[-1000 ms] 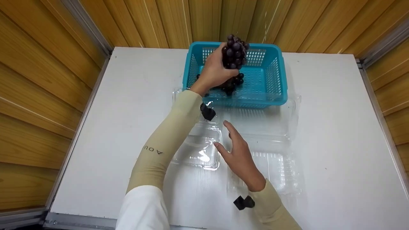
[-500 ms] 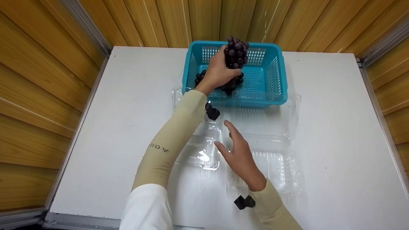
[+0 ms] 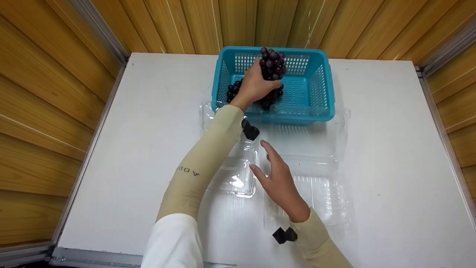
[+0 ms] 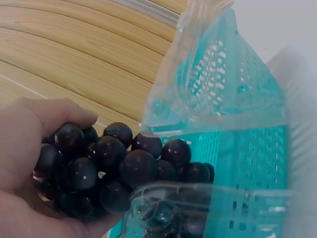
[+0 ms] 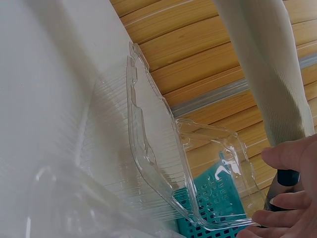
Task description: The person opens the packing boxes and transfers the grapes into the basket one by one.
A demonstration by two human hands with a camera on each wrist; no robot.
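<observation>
A bunch of dark purple grapes (image 3: 273, 66) is gripped by my left hand (image 3: 256, 83) over the turquoise basket (image 3: 322, 85). In the left wrist view, the thumb and fingers wrap round one end of the grapes (image 4: 119, 163). More dark grapes (image 3: 234, 90) lie in the basket's left part, partly hidden by that hand. My right hand (image 3: 279, 182) hovers with spread fingers above the clear plastic containers, holding nothing. One clear container (image 3: 323, 197) lies beside it on the right, another container (image 3: 230, 176) on the left; their raised lids stand toward the basket.
The white table (image 3: 390, 149) carries everything, with wood-patterned walls (image 3: 282, 22) at the back and sides. Clear lids (image 3: 308, 141) overlap the basket's near side. A metal rail (image 3: 100, 257) runs along the table's front left.
My left hand has shifted slightly right, and the held grapes have come down a little toward the basket. More of the grapes in the basket shows. The right hand has stayed put.
</observation>
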